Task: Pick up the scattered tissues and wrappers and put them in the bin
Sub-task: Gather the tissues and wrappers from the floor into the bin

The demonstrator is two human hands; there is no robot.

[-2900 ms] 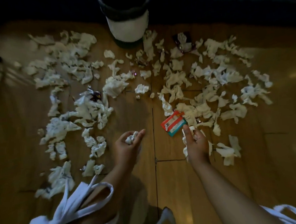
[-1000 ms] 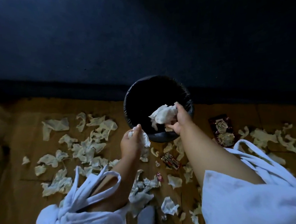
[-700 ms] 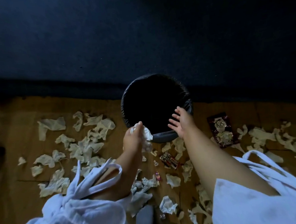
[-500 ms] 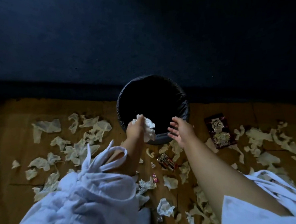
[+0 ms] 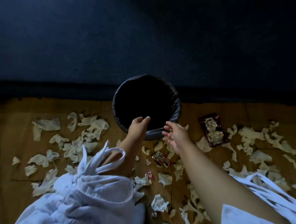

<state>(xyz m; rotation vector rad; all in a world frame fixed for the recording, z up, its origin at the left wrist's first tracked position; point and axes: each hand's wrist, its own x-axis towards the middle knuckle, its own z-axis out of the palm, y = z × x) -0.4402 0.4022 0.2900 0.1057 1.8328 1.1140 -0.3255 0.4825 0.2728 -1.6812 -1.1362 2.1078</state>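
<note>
Over the near rim of the bin (image 5: pixel 176 110), the left hand (image 5: pixel 137 128) hangs with its fingers (image 5: pixel 145 119) loosely curled, thumb and forefinger close together, and nothing visible between them. The right hand (image 5: pixel 177 136) is just beside the near rim on the right, palm partly up, fingers (image 5: pixel 169 126) spread and holding nothing. The mouth of the bin is black, and I cannot tell what lies inside.

Most of the task's things are on the wooden floor (image 5: pixel 12 137). Tissues (image 5: pixel 92 129) lie thick to the left of the bin, and more tissues (image 5: pixel 252 135) trail off to the right and toward the near edge. A dark red wrapper (image 5: pixel 212 132) lies flat just right of the bin, a red and silver wrapper (image 5: pixel 161 158) lies between the two forearms, and a tiny pink wrapper (image 5: pixel 150 174) sits nearer still.

Much remains, so the next reach probably goes back to the floor. The risks seem plain. The loose white sleeve (image 5: pixel 89 193) with its dangling ties could sweep tissues about or catch the rim and tip the bin. The scraps are light and torn, so a slack handful may shed bits on the way. The light is dim, and the small wrappers could easily be missed among the paper.
</note>
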